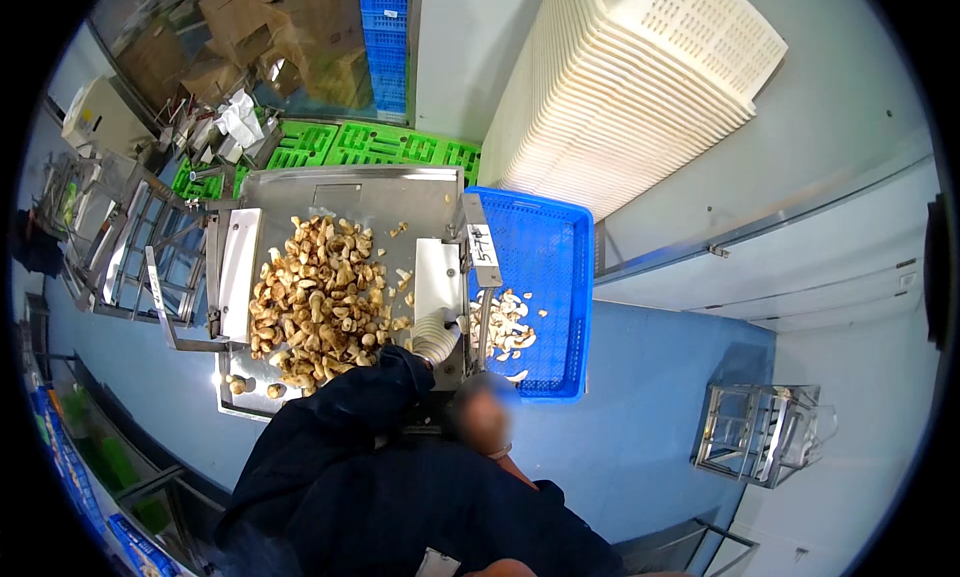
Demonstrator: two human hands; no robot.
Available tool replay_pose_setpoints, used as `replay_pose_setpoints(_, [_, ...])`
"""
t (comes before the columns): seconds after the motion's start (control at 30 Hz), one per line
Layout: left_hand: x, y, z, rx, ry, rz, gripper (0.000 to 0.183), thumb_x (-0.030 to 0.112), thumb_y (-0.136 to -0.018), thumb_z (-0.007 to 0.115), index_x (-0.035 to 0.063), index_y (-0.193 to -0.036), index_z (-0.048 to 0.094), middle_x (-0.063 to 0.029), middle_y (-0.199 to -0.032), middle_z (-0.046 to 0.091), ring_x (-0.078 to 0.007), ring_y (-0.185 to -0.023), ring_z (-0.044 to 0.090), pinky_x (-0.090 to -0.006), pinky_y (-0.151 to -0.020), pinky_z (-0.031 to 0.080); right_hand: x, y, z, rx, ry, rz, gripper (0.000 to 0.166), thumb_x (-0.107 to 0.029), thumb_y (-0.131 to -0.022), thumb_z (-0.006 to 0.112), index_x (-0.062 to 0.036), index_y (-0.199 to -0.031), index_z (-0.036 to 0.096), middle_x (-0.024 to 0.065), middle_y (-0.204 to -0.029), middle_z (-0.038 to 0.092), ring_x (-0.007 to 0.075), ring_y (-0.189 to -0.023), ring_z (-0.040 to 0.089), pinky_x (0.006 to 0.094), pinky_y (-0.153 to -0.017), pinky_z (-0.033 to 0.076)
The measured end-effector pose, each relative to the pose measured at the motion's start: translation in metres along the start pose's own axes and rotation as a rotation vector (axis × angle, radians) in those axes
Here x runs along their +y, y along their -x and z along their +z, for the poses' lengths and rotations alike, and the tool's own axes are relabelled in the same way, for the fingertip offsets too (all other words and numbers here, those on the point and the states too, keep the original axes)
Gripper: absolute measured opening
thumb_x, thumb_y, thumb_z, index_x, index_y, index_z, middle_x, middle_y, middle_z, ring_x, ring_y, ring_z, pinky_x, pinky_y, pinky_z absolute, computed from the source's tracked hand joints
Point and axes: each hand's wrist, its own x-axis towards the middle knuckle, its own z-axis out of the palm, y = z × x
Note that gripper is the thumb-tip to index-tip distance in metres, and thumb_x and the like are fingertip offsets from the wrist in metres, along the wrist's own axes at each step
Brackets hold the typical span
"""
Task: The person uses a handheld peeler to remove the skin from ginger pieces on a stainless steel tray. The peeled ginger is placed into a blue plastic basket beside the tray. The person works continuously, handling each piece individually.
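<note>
My left hand (435, 340), in a pale striped glove, rests at the white cutting board (438, 271) beside the metal blade arm (484, 239). Whether it grips a mushroom is too small to tell. Near the lower end of that arm is my right hand (486, 418); blur over it hides the fingers and anything held. A large heap of brown mushrooms (319, 303) covers much of the stainless steel table (281, 191) to the left. On the other side of the blade, pale sliced pieces (502, 323) lie in a blue perforated plastic crate (555, 277).
A tall leaning stack of cream plastic baskets (592, 104) stands behind the crate. A second white board (241, 275) with a metal arm (159, 299) is at the table's left side. Green pallets (382, 143) lie behind. A metal-framed stool (750, 434) stands at right.
</note>
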Motion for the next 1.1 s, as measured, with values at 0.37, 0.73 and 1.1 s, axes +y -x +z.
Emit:
replay_pose_setpoints(0.37, [-0.002,0.01,-0.008,0.098,-0.044,0.413,0.051,0.011,-0.07,0.069,0.0042,-0.118,0.053,-0.0167,-0.105,0.055,-0.0333,-0.098,0.056,-0.0409,-0.085,0.047,0.007,0.009,0.003,-0.016,-0.008,0.01,0.02,-0.009,-0.087,0.05,0.0007,-0.071,0.057,0.0097,-0.063,0.057,0.0168,-0.058,0.054,0.0308,-0.055,0.042])
replay_pose_setpoints(0.73, [0.004,-0.003,-0.026,-0.159,-0.358,0.36,0.048,0.012,-0.066,0.07,0.0062,-0.11,0.055,-0.0165,-0.106,0.053,-0.037,-0.095,0.055,-0.042,-0.08,0.048,-0.037,-0.008,-0.011,-0.074,-0.204,0.188,0.018,-0.008,-0.087,0.05,0.0021,-0.073,0.057,0.0088,-0.064,0.057,0.0148,-0.059,0.055,0.0299,-0.056,0.043])
replay_pose_setpoints(1.1, [-0.017,-0.004,-0.004,-0.014,-0.004,0.201,0.025,0.018,-0.077,0.063,0.0034,-0.097,0.065,-0.0186,-0.089,0.064,-0.0361,-0.084,0.061,-0.0415,-0.078,0.049,-0.04,-0.01,-0.007,-0.031,-0.256,0.153,0.024,-0.011,-0.089,0.05,-0.001,-0.068,0.056,-0.0004,-0.056,0.05,0.0045,-0.049,0.042,0.0226,-0.044,0.031])
